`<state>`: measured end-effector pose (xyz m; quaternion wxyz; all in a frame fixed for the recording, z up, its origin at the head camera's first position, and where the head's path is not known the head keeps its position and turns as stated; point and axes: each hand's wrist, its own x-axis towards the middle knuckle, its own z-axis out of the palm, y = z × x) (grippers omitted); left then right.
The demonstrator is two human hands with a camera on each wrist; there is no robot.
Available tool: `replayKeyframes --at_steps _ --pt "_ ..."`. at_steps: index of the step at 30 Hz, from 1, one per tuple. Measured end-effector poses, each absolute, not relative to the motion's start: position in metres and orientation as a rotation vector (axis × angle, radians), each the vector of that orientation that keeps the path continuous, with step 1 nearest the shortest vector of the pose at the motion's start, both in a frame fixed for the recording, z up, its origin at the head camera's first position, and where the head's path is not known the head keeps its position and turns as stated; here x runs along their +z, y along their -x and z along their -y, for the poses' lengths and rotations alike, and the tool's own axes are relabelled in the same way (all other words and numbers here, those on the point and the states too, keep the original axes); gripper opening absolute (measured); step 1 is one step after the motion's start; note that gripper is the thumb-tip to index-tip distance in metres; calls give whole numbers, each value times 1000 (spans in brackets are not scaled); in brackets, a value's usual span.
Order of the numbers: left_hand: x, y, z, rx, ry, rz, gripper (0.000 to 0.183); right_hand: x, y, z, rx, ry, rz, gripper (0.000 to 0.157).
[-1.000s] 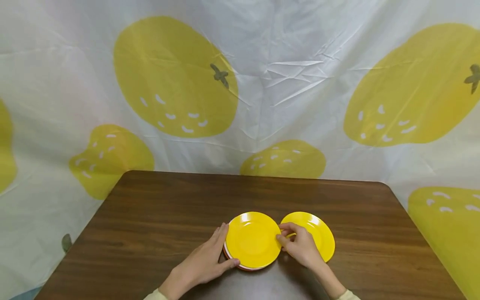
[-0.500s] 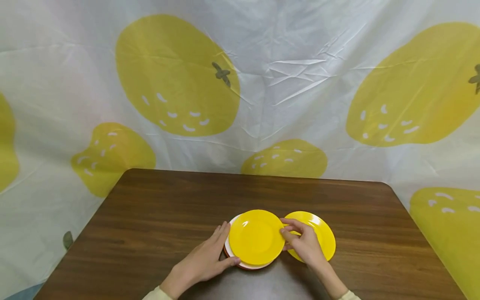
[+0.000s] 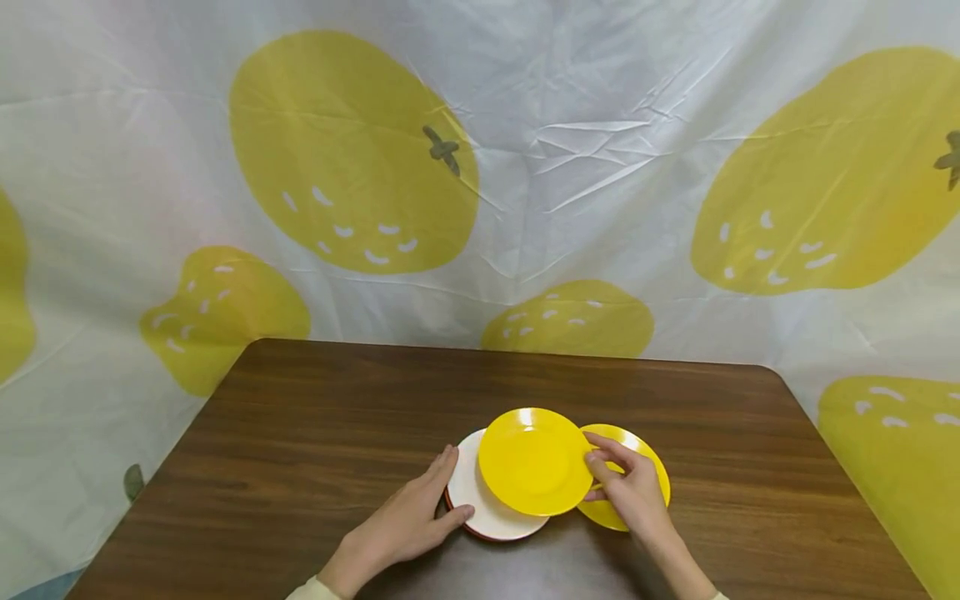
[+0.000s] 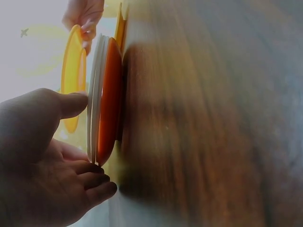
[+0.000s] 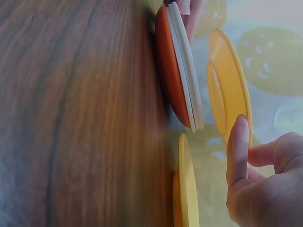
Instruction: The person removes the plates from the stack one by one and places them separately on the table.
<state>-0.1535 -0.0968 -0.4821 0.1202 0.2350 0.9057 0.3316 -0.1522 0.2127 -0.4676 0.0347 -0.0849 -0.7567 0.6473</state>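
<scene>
My right hand (image 3: 636, 487) pinches a yellow plate (image 3: 534, 462) by its right rim, thumb on top and fingers underneath. That plate hangs above a low stack and overlaps it in the head view. The stack has a white plate (image 3: 487, 500) on top, a second white rim just below it and an orange plate (image 4: 110, 94) at the bottom. My left hand (image 3: 416, 510) rests against the stack's left edge, fingers extended along the side and thumb at the white rim. Another yellow plate (image 5: 188, 189) lies on the table to the right, partly hidden behind my right hand in the head view.
The plates stand on a dark brown wooden table (image 3: 360, 400) with rounded far corners. Behind it hangs a pale cloth (image 3: 585, 217) printed with large yellow fruit.
My right hand has lifted the yellow plate off the stack and carried it right and slightly away, uncovering the white plate. My left hand has stayed at the stack's edge.
</scene>
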Motion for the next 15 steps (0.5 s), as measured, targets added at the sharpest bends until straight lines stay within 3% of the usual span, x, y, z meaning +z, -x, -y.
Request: replayKeyframes --at_steps 15 --pt "-490 156 90 1219 -628 -2724 69 -468 146 -231 1918 301 2324 38"
